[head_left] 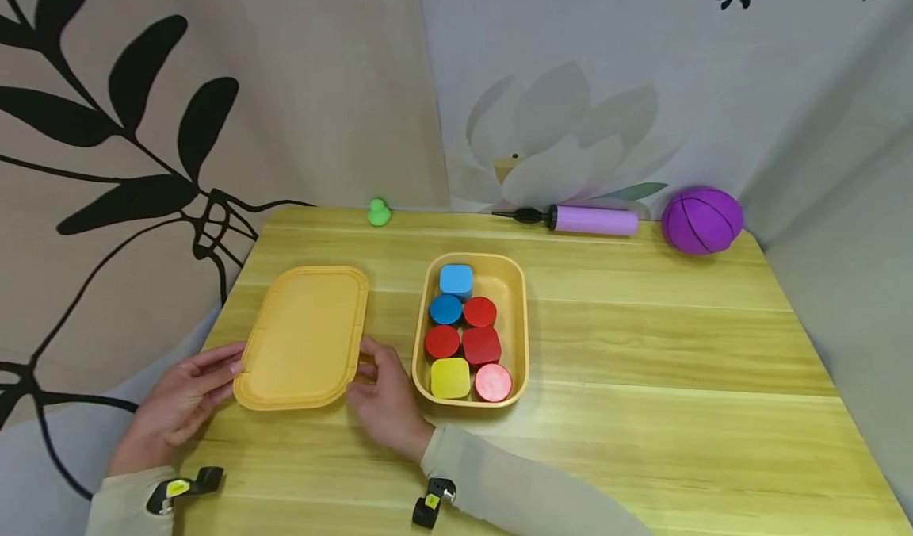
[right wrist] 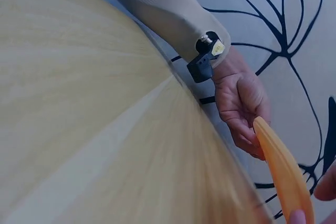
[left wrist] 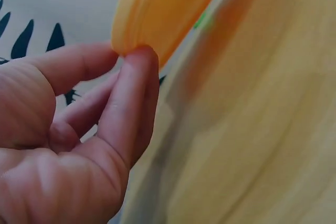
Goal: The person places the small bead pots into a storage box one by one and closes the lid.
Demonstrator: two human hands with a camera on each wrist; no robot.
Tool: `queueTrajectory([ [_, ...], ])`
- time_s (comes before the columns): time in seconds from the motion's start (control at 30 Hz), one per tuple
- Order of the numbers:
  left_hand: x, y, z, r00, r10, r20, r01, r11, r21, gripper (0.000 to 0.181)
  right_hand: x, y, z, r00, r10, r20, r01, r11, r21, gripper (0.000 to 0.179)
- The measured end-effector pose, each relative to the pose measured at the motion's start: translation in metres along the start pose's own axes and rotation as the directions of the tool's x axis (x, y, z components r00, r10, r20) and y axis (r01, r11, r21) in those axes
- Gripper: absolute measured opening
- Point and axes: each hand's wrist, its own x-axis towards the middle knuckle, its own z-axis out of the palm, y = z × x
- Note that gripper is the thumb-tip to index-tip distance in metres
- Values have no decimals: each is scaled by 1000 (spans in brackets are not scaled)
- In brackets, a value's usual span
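A yellow-orange rectangular lid [head_left: 303, 338] with rounded corners is held above the left part of the table. My left hand [head_left: 187, 401] pinches its left edge between thumb and fingers; the left wrist view shows the lid [left wrist: 163, 9] up close in those fingertips. At the lid's lower right edge is my right hand [head_left: 385, 397], thumb and fingers about the rim, only partly seen in the right wrist view. Just right of that hand stands a matching container [head_left: 518, 322] holding several blocks, among them a light blue block [head_left: 456, 280], a yellow block [head_left: 450, 378] and a pink round block [head_left: 493, 382].
Along the table's back edge are a small green figure [head_left: 379, 212], a purple hand pump [head_left: 595, 220] and a purple ball [head_left: 702, 220]. A patterned curtain [head_left: 321, 84] hangs behind the wooden table [head_left: 678, 409].
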Motion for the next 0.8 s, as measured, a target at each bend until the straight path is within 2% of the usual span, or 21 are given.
queueTrajectory([
  [0.2,-3,15,0,994,66,87,-57,993,-105,47,-6,-15,2,992,-119,52,121,992,-36,75],
  [0.37,-4,23,8,990,95,106,-85,992,-92,48,-11,-33,-3,988,-136,77,137,990,-17,78],
  [0.53,-1,29,28,982,142,124,-133,988,-79,48,-10,-54,-17,989,-128,73,127,992,26,76],
  [0.63,3,32,42,970,191,149,-182,981,-71,49,-8,-67,-30,992,-117,50,114,992,57,71],
  [0.8,11,31,65,957,237,165,-237,971,-22,48,-3,-81,-53,995,-100,22,99,994,45,66],
])
